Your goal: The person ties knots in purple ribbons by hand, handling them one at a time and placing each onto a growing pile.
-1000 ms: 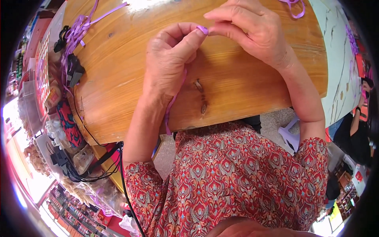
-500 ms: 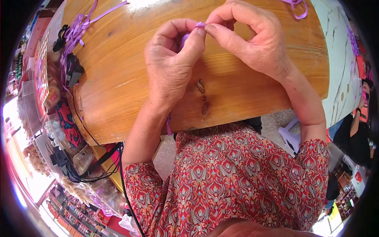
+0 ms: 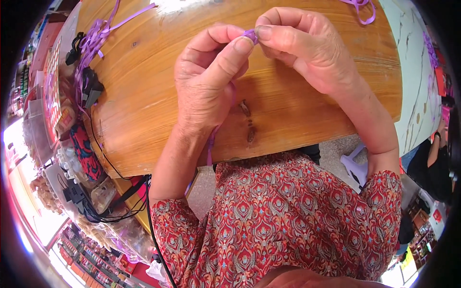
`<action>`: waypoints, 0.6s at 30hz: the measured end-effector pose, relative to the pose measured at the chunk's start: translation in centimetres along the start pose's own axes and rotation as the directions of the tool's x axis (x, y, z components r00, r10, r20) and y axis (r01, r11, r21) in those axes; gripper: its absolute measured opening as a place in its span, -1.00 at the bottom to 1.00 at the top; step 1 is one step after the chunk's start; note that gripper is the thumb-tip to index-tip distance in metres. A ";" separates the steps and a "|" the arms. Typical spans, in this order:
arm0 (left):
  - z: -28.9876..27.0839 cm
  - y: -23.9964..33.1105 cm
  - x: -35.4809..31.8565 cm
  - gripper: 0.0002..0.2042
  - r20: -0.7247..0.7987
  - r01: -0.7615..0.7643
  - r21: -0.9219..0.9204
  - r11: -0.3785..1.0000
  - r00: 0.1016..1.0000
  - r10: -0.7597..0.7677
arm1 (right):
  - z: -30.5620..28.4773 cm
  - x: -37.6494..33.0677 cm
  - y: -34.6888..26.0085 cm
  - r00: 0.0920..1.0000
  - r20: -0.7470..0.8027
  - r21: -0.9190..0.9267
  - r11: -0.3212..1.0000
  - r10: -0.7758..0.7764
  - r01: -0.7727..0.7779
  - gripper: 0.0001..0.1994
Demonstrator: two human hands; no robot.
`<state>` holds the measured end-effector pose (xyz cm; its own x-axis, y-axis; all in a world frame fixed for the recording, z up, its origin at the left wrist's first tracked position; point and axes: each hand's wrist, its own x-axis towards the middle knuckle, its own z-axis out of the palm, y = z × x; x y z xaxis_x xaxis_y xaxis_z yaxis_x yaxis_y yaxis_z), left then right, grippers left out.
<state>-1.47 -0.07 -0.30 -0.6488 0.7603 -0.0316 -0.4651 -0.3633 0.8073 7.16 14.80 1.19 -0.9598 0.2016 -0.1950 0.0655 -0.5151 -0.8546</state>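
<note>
Over the far half of the glossy, knotted orange-brown wooden worktop [image 3: 307, 120], the bare left hand [image 3: 209, 79] and bare right hand [image 3: 312, 48] pinch closed, thumb to finger, on a fold of narrow, smooth purple ribbon [image 3: 250, 35], its flat tail reaching the near edge. Wood grain stretches leftward to a tangled purple heap [image 3: 93, 41] at the left edge.

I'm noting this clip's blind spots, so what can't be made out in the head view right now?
Head view, purple ribbon: mostly hidden by the left hand; whether the right hand grips it is hidden behind that thumb.
Head view, purple loop at upper right: cut off by the top edge.
Head view, goods on the shelves at lower left: too small and blurred.
</note>
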 end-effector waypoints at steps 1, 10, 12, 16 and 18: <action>0.1 0.1 0.0 -0.90 0.007 -0.007 0.033 0.999 1.000 0.007 | 0.1 -0.3 -0.2 1.000 -0.001 -0.001 1.000 -0.002 0.002 -0.84; -0.3 0.1 0.0 -0.89 -0.007 -0.003 -0.044 0.999 1.000 0.003 | 2.0 -1.3 -1.0 0.858 0.120 -0.748 0.523 -0.499 0.409 -0.90; -0.2 0.1 -0.1 -0.89 0.012 0.000 -0.057 0.998 1.000 0.001 | 0.9 0.0 0.8 0.578 0.301 -0.631 0.297 -0.758 0.717 -0.86; -0.1 0.2 -0.3 -0.89 -0.026 0.002 -0.051 0.999 1.000 -0.003 | 1.0 -0.3 0.5 0.630 0.353 -0.702 0.249 -0.691 0.667 -0.85; -0.1 0.3 -0.3 -0.90 -0.036 -0.001 -0.041 0.999 0.999 -0.001 | 1.0 -0.4 0.2 0.669 0.373 -0.695 0.285 -0.643 0.660 -0.86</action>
<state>-1.43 -0.48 -0.13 -0.6700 0.7404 -0.0536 -0.4889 -0.3859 0.7823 7.29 13.82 1.61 -0.7863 0.1556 0.5979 -0.4253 0.5658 -0.7065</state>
